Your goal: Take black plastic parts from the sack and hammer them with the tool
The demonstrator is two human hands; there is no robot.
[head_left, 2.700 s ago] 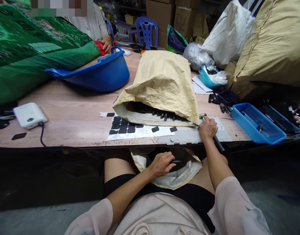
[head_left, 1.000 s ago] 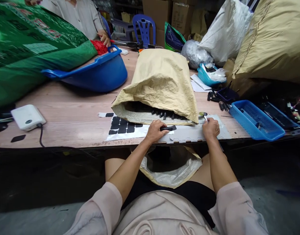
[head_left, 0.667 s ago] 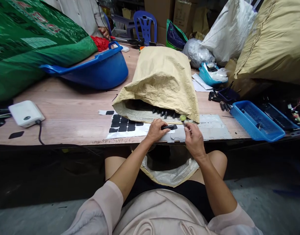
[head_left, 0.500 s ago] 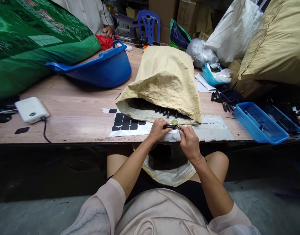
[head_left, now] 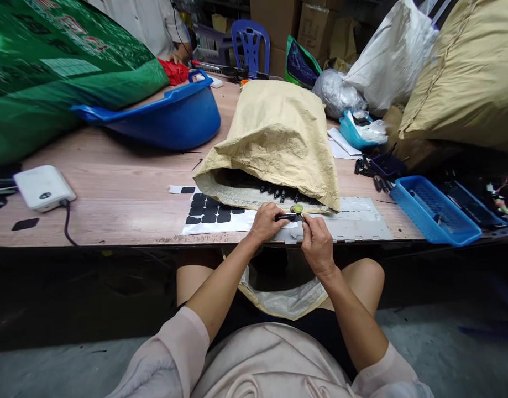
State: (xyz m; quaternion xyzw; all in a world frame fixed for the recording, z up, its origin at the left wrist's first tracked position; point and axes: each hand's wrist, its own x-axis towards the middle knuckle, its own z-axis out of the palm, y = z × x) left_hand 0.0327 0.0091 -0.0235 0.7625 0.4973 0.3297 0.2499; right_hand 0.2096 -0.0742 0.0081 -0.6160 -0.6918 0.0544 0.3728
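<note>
My left hand (head_left: pixel 266 224) is closed on a slim black piece (head_left: pixel 286 217), held sideways at the table's front edge. My right hand (head_left: pixel 319 243) pinches a thin metal tool (head_left: pixel 302 218), whose tip meets the end of the black piece; its exact kind is too small to tell. A small round yellow-green thing (head_left: pixel 297 209) shows just above that meeting point. Right behind both hands lies a tan woven sack (head_left: pixel 284 132), its mouth facing me, with several black pieces (head_left: pixel 282 196) inside. Under and left of the hands is a white sheet with black rounded-square stickers (head_left: pixel 210 211).
A blue basin (head_left: pixel 166 119) and a white box with a cable (head_left: pixel 44 187) are on the left. At right stands a blue basket (head_left: pixel 436 210) near loose black parts. Another open sack (head_left: pixel 284 304) hangs at my lap. A person in a light sleeve (head_left: pixel 177 27) is across the table.
The view has shifted slightly, so the table things sit a little further left. Both hands keep their holds on the black piece and the metal tool.
</note>
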